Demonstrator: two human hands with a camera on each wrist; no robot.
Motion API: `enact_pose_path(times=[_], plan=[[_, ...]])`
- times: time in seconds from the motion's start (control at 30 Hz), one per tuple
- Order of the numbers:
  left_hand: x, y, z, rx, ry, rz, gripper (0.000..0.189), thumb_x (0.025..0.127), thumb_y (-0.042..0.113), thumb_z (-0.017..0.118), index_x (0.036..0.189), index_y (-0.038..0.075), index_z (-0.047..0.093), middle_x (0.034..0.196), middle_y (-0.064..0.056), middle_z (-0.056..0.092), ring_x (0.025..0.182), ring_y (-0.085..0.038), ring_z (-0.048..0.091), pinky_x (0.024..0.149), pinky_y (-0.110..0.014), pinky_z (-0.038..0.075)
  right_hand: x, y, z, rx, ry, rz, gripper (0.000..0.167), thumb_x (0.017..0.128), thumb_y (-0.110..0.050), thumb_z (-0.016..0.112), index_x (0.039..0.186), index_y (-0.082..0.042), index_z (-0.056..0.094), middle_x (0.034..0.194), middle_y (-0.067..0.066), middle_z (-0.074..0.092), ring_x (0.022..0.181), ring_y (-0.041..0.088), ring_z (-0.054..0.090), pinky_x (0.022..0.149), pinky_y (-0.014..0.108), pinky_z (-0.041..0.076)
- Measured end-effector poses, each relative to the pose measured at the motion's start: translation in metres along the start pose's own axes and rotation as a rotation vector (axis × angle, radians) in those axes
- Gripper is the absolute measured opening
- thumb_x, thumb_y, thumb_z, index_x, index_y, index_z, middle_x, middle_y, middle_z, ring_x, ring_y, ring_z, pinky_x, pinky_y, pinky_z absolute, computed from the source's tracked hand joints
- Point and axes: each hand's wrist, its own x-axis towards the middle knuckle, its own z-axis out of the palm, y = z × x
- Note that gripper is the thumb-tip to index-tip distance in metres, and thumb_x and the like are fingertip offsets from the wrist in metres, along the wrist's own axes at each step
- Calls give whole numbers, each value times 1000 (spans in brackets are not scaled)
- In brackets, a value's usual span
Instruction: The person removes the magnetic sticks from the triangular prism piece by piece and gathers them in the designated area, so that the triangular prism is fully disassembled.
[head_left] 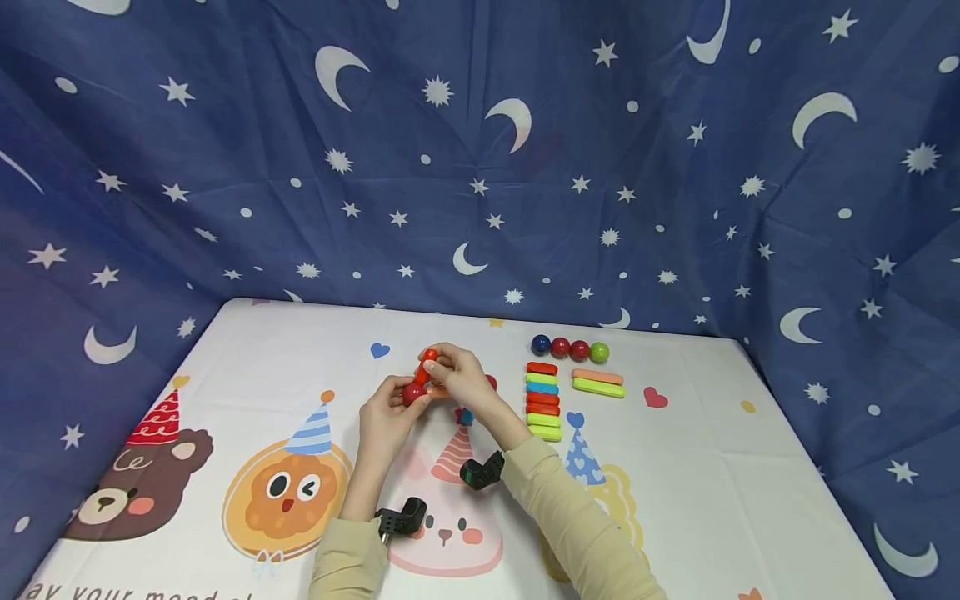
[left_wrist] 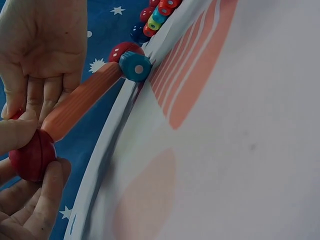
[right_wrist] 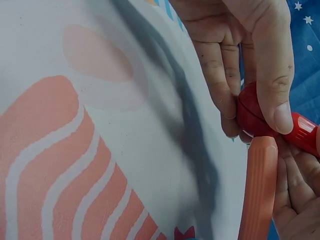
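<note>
Between its thumb and fingers, my left hand (head_left: 386, 417) pinches a red ball (left_wrist: 32, 157). My right hand (head_left: 465, 379) holds a short red rod (right_wrist: 302, 131), one end of it right at the ball. An orange rod (left_wrist: 82, 102) runs out from the same ball. At its far end are a second red ball (left_wrist: 120, 51) and a blue rod (left_wrist: 135, 66), seen end-on in the left wrist view. My right forearm and hand partly hide this joined piece in the head view.
Right of the hands lies a row of balls (head_left: 560, 347), blue, red and green. Below it is a column of short coloured rods (head_left: 542, 400), with two longer rods, orange (head_left: 597, 377) and yellow-green (head_left: 597, 387), beside it. A printed white cloth (head_left: 697, 467) covers the table; a blue curtain (head_left: 427, 275) hangs behind.
</note>
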Motion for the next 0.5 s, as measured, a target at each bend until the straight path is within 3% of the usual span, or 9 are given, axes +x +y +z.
enact_pose_path(times=[0.23, 0.4, 0.5], plan=[[1, -2, 0, 4, -8, 0, 36, 80, 11, 76, 113, 1, 64, 104, -23, 70, 92, -31, 69, 79, -35, 58, -2, 0, 1, -114, 68, -106, 20, 97, -10, 54, 113, -1, 61, 100, 19, 68, 83, 22, 66, 70, 28, 57], [1, -3, -1, 15, -9, -14, 37, 80, 12, 77, 113, 1, 64, 103, -23, 70, 92, -31, 69, 79, -37, 58, -6, -2, -2, -46, 134, -162, 25, 99, -12, 51, 121, -4, 56, 105, 20, 66, 92, 34, 65, 81, 41, 56], [1, -3, -2, 21, -12, -21, 39, 80, 12, 77, 115, 2, 64, 107, -22, 69, 92, -31, 69, 78, -36, 59, -11, -4, -7, 19, 134, -185, 30, 99, -9, 49, 128, -4, 50, 110, 23, 62, 96, 37, 62, 85, 47, 55]])
